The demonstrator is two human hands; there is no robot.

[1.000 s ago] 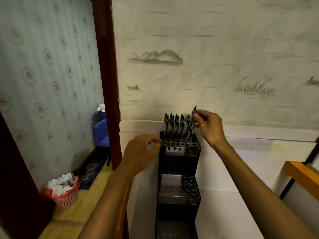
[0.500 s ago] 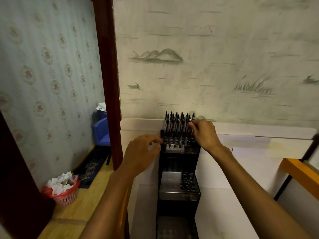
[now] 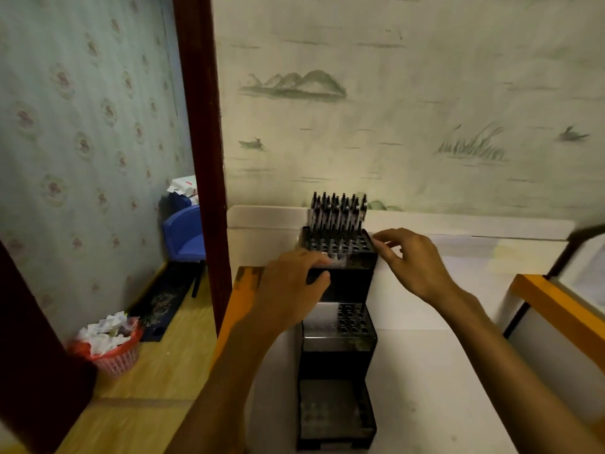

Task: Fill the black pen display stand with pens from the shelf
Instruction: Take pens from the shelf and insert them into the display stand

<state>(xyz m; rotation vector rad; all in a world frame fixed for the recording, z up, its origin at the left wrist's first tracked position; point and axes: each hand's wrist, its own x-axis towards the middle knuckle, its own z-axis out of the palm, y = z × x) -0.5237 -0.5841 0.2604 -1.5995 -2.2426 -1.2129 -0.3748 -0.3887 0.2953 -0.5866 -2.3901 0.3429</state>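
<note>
Black clip-topped pens stand upright, count unclear, in the tall black three-tier plastic display stand; left hand grips its top tier, right hand hovers loosely curled at 3 o'clock, holding nothing.

Before you: black pen display stand, black pens; white shelf; pale wallpaper with grey-green hills, reeds, boats; blue-grey wallpaper with pink medallions; dark red door frame; blue chair; red basket.

Both bare forearms reaching forward, left hand with fingers curled in a clasping grip, right hand loosely spread, holding nothing
</note>
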